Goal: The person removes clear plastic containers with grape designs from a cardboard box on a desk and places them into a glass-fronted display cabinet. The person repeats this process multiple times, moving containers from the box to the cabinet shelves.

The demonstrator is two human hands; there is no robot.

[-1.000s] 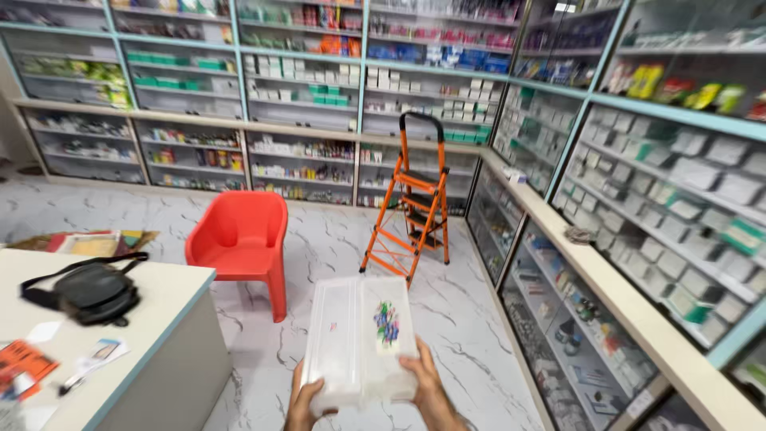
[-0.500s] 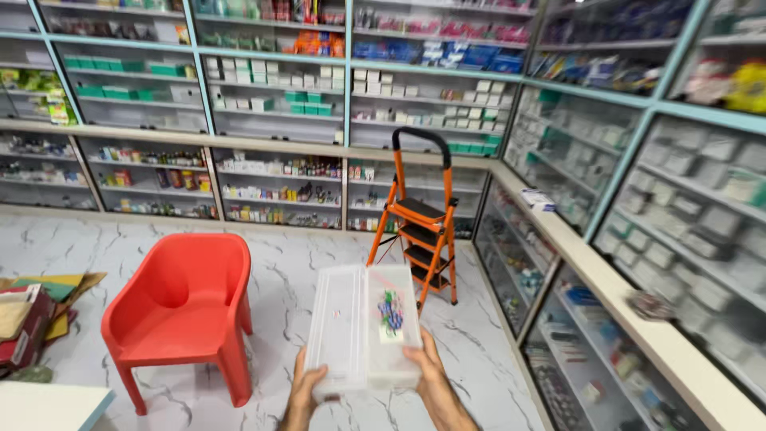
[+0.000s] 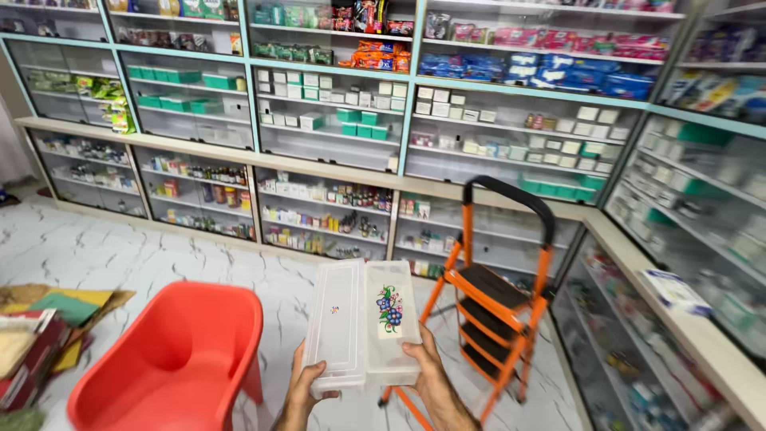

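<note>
The plastic box (image 3: 363, 323) sits between the chair (image 3: 171, 363) to its left and the step ladder (image 3: 495, 307) to its right; wall shelves (image 3: 335, 136) stand behind it.

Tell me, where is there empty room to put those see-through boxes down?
Both hands, left hand and right hand, hold the clear boxes. The red chair has a bare seat. The marble floor between chair and lower shelves is open. The stepladder steps are bare. The wall shelves are packed, and books crowd the left.
</note>
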